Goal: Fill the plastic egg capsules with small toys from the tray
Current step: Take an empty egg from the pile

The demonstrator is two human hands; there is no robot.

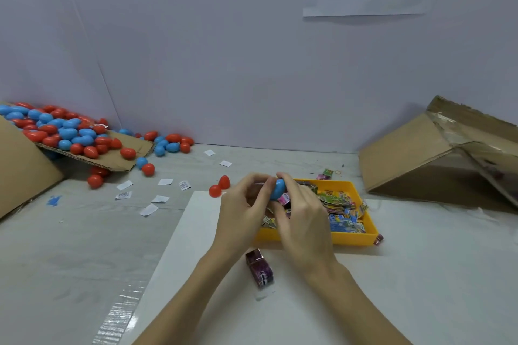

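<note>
A blue egg capsule (278,188) is held between both hands just above the left end of the yellow tray (353,237). My left hand (243,213) grips its left side and my right hand (301,216) wraps its right side. A pink toy packet (284,199) peeks out below the capsule, between my fingers. The tray holds several small wrapped toys (340,210). A purple toy packet (259,267) lies on the white sheet between my forearms. Two red capsule halves (220,186) stand left of my hands.
A heap of red and blue egg capsules (64,131) spills over a cardboard flap at the far left. Paper slips (152,199) lie scattered on the table. A tipped cardboard box (437,154) sits at the right. A white wall stands behind.
</note>
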